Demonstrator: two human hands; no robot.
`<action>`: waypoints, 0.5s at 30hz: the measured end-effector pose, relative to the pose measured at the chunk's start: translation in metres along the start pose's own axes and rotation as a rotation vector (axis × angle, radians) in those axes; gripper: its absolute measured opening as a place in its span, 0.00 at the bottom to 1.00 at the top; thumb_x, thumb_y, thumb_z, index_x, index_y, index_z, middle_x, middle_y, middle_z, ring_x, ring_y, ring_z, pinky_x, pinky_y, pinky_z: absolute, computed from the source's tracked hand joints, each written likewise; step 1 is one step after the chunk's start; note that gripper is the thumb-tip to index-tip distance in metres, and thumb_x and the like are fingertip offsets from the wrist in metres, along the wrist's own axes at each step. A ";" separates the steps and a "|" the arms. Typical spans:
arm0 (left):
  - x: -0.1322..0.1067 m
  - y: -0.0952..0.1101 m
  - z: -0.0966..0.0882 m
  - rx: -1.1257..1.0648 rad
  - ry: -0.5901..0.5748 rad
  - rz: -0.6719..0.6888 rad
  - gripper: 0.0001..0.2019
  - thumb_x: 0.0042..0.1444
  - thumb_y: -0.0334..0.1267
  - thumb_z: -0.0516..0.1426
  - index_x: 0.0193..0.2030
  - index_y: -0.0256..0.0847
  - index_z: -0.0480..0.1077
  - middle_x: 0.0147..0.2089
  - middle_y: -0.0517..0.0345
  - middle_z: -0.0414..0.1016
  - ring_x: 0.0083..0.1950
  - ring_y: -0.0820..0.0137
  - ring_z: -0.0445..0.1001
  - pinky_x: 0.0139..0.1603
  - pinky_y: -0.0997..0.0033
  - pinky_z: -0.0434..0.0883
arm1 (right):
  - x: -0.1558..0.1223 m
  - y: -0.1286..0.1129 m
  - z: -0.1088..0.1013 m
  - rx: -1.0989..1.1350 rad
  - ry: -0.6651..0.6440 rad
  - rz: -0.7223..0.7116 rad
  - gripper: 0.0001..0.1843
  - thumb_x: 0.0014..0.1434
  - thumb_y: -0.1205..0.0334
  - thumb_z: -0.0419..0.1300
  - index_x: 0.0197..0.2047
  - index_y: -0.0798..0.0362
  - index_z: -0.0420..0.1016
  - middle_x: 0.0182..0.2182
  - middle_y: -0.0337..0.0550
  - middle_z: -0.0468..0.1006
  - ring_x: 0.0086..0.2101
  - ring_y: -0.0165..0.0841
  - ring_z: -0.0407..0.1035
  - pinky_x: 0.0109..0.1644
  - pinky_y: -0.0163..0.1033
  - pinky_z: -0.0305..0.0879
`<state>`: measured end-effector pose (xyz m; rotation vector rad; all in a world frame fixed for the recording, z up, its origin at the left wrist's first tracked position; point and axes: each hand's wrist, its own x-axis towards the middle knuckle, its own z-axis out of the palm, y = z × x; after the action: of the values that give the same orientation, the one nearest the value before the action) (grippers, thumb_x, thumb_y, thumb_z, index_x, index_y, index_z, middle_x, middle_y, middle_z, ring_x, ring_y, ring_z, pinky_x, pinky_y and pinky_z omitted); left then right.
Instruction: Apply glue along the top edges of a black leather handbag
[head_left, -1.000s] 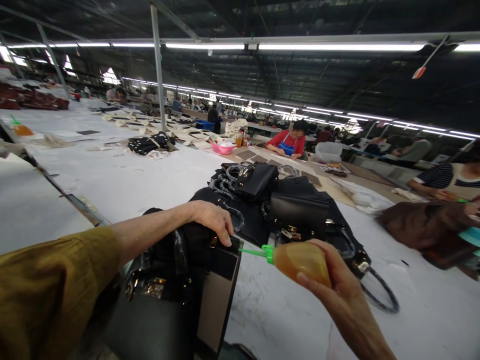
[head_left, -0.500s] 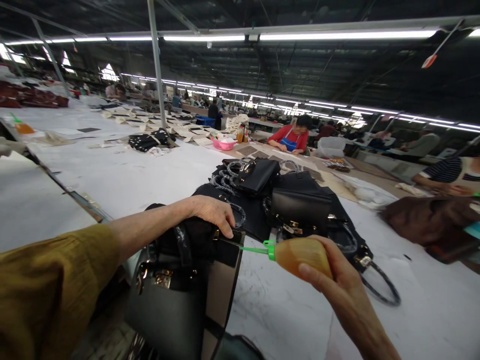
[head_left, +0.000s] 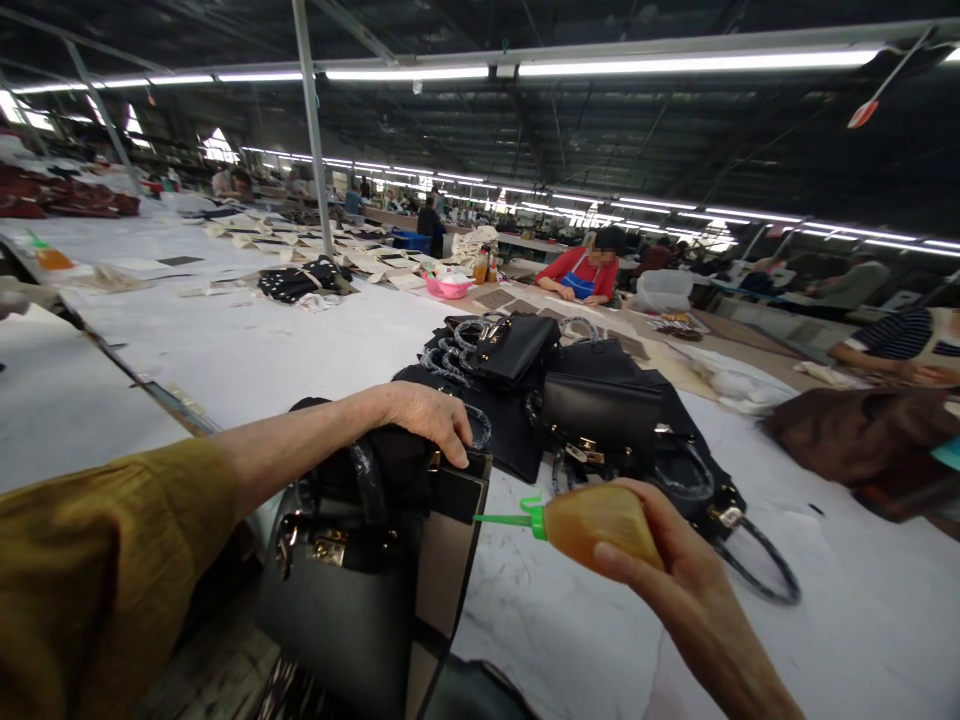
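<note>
A black handbag (head_left: pixel 337 600) with gold hardware and a wrapped handle stands close in front of me at the table edge, its side panel showing a beige strip. My left hand (head_left: pixel 431 420) is closed over the bag's upper edge, fingers bent down at the far corner. In my right hand (head_left: pixel 667 550) is a squeeze bottle (head_left: pixel 596 520) of amber liquid, held on its side with its green nozzle pointing left. The nozzle tip lies at the side panel's edge, below my left fingers; whether it touches cannot be made out.
More black handbags (head_left: pixel 600 415) lie piled on the white table (head_left: pixel 540 620) beyond my hands. Brown material (head_left: pixel 847 440) sits at the right. A person in red (head_left: pixel 581 275) works across the table, near a pink basin (head_left: pixel 448 288). Another amber bottle (head_left: pixel 51 255) stands far left.
The bottle has shifted slightly down and left, its nozzle moving from under my left fingers to lower along the side panel's edge. My left hand stays on the bag.
</note>
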<state>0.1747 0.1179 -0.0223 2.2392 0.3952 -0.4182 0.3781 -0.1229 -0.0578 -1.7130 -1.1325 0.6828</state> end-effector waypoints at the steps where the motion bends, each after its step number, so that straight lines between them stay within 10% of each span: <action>1: -0.001 0.002 -0.001 0.006 -0.001 -0.002 0.14 0.48 0.45 0.59 0.34 0.36 0.77 0.26 0.63 0.73 0.29 0.71 0.66 0.29 0.77 0.62 | -0.002 -0.001 0.000 0.003 0.003 0.003 0.33 0.45 0.47 0.68 0.51 0.51 0.65 0.38 0.43 0.77 0.37 0.42 0.71 0.38 0.38 0.70; 15: 0.002 0.055 -0.038 0.246 0.129 0.046 0.11 0.49 0.42 0.58 0.28 0.35 0.75 0.23 0.64 0.69 0.28 0.73 0.63 0.30 0.76 0.59 | -0.001 -0.008 -0.023 0.004 0.107 -0.101 0.28 0.48 0.47 0.67 0.49 0.50 0.66 0.35 0.41 0.77 0.34 0.40 0.71 0.33 0.35 0.70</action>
<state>0.2056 0.1129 0.0365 2.5183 0.3746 -0.3128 0.3935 -0.1321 -0.0408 -1.6570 -1.1333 0.5250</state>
